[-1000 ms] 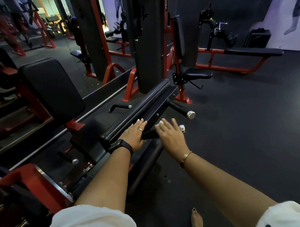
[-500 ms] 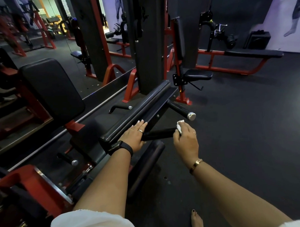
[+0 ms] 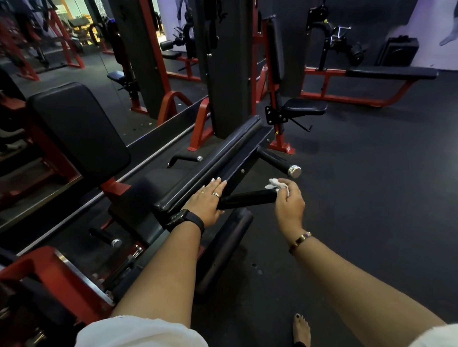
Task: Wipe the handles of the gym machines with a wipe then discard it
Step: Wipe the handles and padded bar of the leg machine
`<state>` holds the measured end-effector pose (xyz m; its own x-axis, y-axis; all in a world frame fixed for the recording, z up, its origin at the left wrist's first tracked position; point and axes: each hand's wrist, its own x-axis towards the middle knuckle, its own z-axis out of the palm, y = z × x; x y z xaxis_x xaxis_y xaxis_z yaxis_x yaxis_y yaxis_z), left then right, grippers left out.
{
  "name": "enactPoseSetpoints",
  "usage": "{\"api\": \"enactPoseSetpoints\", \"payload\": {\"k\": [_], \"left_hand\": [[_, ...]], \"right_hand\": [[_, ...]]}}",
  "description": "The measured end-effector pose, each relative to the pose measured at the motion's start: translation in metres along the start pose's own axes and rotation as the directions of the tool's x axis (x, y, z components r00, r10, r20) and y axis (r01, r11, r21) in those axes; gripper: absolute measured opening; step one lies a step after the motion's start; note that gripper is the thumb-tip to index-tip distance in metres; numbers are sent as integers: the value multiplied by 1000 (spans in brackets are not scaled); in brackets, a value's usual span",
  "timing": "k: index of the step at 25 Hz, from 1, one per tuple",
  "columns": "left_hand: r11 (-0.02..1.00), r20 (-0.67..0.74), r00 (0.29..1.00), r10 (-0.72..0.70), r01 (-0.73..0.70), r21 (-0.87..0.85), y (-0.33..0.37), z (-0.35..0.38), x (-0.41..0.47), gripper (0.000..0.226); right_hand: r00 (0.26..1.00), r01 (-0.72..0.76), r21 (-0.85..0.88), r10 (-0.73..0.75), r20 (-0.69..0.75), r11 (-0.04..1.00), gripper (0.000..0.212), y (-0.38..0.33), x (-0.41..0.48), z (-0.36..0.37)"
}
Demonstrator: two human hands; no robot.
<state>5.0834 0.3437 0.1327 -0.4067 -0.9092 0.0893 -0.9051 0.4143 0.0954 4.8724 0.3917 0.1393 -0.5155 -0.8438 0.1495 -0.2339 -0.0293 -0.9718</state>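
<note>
Wipe (image 3: 274, 183): small, white, crumpled. Bunched at the outer end of the near handle (image 3: 247, 198), under the fingers of the right hand (image 3: 288, 203). Right hand curled over the handle end, clamping the wipe against the grip; end cap hidden beneath.

Handling, judged: very light, soft, limp, possibly damp. Not breakable, but liable to tear or to slip out of a loose hold. Best kept wadded between palm and fingers, wrapped round the bar and drawn along its length. A loose corner sticking out above the fingers, worth tucking in.

Near handle: black, round, stiff, fixed to the machine, roughly level, pointing right. Grip material not determinable.

Left hand (image 3: 207, 204): flat, fingers straight and together, resting on the padded bar (image 3: 211, 158) beside the inner end of the near handle. Nothing held; apparently bracing. Black watch (image 3: 185, 219) on that wrist.

Second handle (image 3: 276, 160): chrome-capped, just beyond the wipe, apart from it. Wiped or not: cannot tell.

Floor (image 3: 379, 194): dark, matte, rubber-like, a few pale specks near the machine base.

Room: gym, dim. Red frames with black pads throughout. Large seat back (image 3: 78, 132) to the left, flat bench (image 3: 390, 73) far right, tall black column (image 3: 227, 69) straight ahead, pale wall graphic at the upper right.
</note>
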Motion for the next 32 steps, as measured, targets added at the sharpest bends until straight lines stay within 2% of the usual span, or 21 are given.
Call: {"api": "enactPoseSetpoints", "payload": {"k": [2,3,4,6,8,10,13,15,17,19,21,24,25,28,32], "left_hand": [[1000,-5,1000,-3,3,2,1,0,0,84],[1000,-2,1000,-5,5,4,1,1,0,84],[1000,1,1000,-7,7,5,1,1,0,84],[1000,-3,1000,-6,6,7,0,1,0,84],[1000,-1,1000,-1,1,11,0,1,0,83],[1000,7,1000,1,-1,15,0,1,0,83],[1000,4,1000,0,0,20,1,-1,-1,83],[1000,10,1000,2,-2,16,1,-1,0,83],[1000,13,1000,0,-1,20,1,-2,-1,83],[1000,11,1000,5,-5,26,2,-2,0,82],[1000,12,1000,12,-12,23,1,-2,1,80],[1000,11,1000,8,-8,10,1,-3,1,75],[1000,7,1000,8,-8,8,1,-4,1,74],[1000,14,1000,14,-14,3,1,-5,0,77],[1000,28,1000,14,-15,1,0,-6,1,83]], "right_hand": [[983,-181,17,180,32,983,24,-2,13,-3],[966,-257,11,257,-12,966,25,1,14,-5],[950,-299,10,299,-85,954,25,5,13,-7],[938,-291,55,296,-180,955,23,7,4,-10],[945,-296,89,305,-114,951,24,5,3,-6],[919,-385,161,394,-29,909,26,4,8,-1],[836,-512,440,545,60,738,30,11,2,10],[783,-580,545,599,168,605,29,14,-13,23],[740,-629,593,620,259,503,27,11,-27,43],[704,-676,583,628,331,450,31,7,-38,65],[685,-719,538,585,435,441,33,1,-48,81],[669,-743,482,508,543,464,51,-4,-57,92],[657,-754,470,524,542,459,51,-6,-55,92],[654,-752,508,574,493,421,26,-11,-36,74],[711,-665,642,588,386,383,45,-1,-1,29]]}}
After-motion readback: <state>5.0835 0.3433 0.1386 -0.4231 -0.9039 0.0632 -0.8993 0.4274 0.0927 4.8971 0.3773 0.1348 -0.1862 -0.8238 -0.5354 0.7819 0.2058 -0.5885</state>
